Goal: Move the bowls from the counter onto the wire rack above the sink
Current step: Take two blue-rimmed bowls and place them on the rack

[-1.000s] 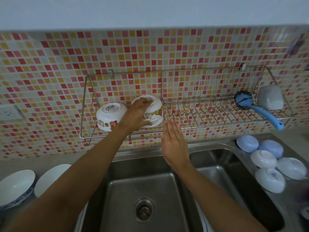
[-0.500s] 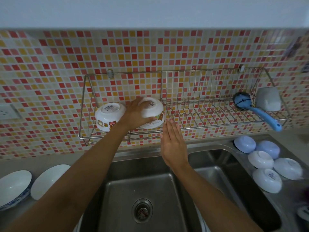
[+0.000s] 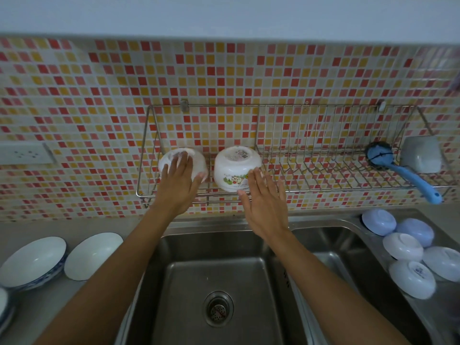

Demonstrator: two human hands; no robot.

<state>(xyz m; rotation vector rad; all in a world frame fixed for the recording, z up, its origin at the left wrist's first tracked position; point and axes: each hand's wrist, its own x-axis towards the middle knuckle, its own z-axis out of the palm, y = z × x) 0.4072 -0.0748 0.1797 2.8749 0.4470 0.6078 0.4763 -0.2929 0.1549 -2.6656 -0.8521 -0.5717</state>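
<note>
Head view, left hand (image 3: 178,183): fingers spread flat over left bowl (image 3: 183,163), 9 o'clock on wire rack (image 3: 323,188).
Right hand (image 3: 267,202): open, holding nothing, fingertips by right bowl (image 3: 236,169).
Risk: a nudge could tip either bowl into sink (image 3: 214,282).

Dim light falls on a red-and-yellow mosaic tile wall (image 3: 99,95) bearing a white wall socket (image 3: 25,153).

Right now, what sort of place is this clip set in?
Most likely a home kitchen: a steel double sink, a mosaic-tiled backsplash carrying a wire rack of upturned bowls, and more bowls waiting on the counter.
</note>
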